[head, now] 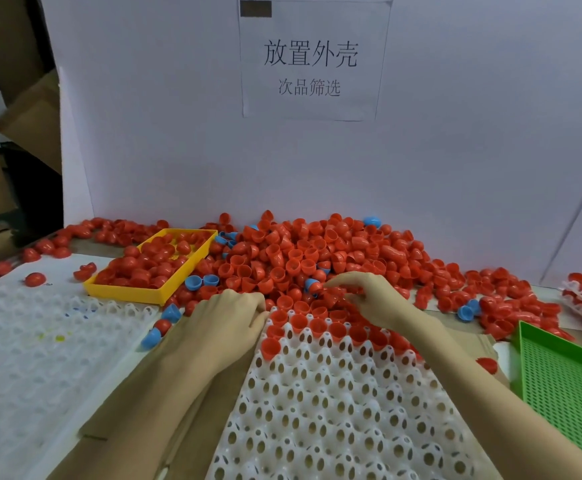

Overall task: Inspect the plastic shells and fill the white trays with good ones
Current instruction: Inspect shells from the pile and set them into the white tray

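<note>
Trays of white plastic lie stacked at the left, a yellow bin of red shells beyond. Left hand rests flat, fingers together, on the holed white tray's far-left corner. Right hand pinches a red shell at the heap's near edge. A green tray borders the right.

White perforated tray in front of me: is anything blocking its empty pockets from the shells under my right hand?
Nothing visible does. The right hand works in the red plastic shell pile at the white perforated tray's far edge; open pockets lie just nearer, uncovered.
</note>
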A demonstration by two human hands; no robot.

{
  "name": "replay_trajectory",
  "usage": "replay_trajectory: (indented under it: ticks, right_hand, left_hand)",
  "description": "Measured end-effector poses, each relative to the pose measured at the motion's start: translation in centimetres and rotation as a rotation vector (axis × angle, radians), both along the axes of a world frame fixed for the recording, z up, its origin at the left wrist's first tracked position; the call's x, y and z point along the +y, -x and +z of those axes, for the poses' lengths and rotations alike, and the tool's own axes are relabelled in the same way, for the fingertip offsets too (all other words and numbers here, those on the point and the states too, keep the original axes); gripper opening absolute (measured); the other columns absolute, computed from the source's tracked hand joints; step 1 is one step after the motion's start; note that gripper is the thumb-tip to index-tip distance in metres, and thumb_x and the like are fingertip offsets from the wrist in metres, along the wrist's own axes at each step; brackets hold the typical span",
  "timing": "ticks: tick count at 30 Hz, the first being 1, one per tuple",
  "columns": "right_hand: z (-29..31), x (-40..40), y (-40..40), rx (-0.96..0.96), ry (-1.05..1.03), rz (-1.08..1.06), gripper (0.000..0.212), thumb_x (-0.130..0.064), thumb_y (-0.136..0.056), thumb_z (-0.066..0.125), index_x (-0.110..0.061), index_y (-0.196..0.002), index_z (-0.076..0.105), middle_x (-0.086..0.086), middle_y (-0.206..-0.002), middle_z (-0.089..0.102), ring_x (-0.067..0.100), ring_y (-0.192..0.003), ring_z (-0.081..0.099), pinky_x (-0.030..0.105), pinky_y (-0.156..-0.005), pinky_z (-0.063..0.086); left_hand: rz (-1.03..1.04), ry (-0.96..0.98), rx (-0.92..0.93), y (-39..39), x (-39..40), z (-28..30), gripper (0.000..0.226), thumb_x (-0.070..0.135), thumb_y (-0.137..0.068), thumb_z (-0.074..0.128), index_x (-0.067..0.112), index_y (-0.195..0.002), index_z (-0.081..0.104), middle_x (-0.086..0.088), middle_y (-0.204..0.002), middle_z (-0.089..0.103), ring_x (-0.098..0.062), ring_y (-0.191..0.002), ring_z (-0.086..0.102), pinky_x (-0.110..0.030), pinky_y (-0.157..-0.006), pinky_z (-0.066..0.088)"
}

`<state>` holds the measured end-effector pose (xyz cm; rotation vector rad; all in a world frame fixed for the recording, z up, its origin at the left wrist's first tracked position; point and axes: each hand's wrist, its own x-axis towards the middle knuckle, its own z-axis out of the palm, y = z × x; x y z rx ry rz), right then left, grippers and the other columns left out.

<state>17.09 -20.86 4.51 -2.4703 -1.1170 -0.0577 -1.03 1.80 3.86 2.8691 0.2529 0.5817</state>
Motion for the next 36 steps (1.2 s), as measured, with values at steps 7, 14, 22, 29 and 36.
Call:
replay_trajectory:
  ticks: [7,14,22,29,36]
  right_hand:
    - [-0.8,0.3,-0.8,-0.062,-0.130,-0.065,0.020,-0.016,-0.091,0.077,-0.020,-0.110,0.073,-0.018,-0.099,0.066,-0.003,-0.087,0.060,0.029,-0.093,0.057]
    - [1.8,-4.2,2.6,0.171,-0.406,-0.121,0.016,-0.033,-0.100,0.065,-0.021,-0.095,0.075,-0.003,-0.082,0.075,0.012,-0.074,0.070,0.031,-0.075,0.059]
    - [2.5,-6.1,10.3,0.522,-0.495,0.112,0.027,-0.041,-0.102,0.059,-0.024,-0.097,0.079,0.006,-0.085,0.074,0.024,-0.069,0.061,0.024,-0.070,0.050]
    - [1.7,-6.2,11.7,0.748,-0.527,0.210,0.040,-0.048,-0.104,0.056,-0.014,-0.093,0.073,0.002,-0.076,0.058,0.016,-0.067,0.047,0.025,-0.068,0.042]
    - [1.0,-5.9,11.8,0.773,-0.723,0.100,0.026,-0.040,-0.098,0.067,-0.029,-0.121,0.072,0.011,-0.098,0.075,0.020,-0.089,0.070,0.026,-0.079,0.057]
  left_hand:
    - [-0.001,-0.019,0.012,0.1,-0.1,0.1,0.025,0.047,-0.105,0.049,0.033,-0.112,0.069,0.011,-0.090,0.069,-0.011,-0.085,0.065,-0.025,-0.057,0.035]
    - [-0.117,0.023,-0.168,0.5,-1.5,0.8,0.021,0.041,-0.105,0.054,0.031,-0.114,0.070,0.016,-0.071,0.061,-0.003,-0.067,0.059,-0.023,-0.060,0.049]
    - [-0.542,0.337,-0.322,1.8,-7.1,1.5,0.047,0.044,-0.101,0.062,0.041,-0.147,0.050,0.022,-0.128,0.052,-0.003,-0.103,0.065,-0.016,-0.086,0.055]
    - [-0.651,0.466,-0.276,2.1,-8.1,1.6,0.040,0.024,-0.101,0.068,0.032,-0.138,0.057,0.018,-0.121,0.066,-0.004,-0.109,0.068,-0.019,-0.090,0.055]
    - [-0.527,0.552,-0.265,2.2,-8.0,1.6,0.018,0.032,-0.089,0.081,0.022,-0.096,0.068,0.009,-0.087,0.069,-0.016,-0.080,0.071,-0.022,-0.073,0.057]
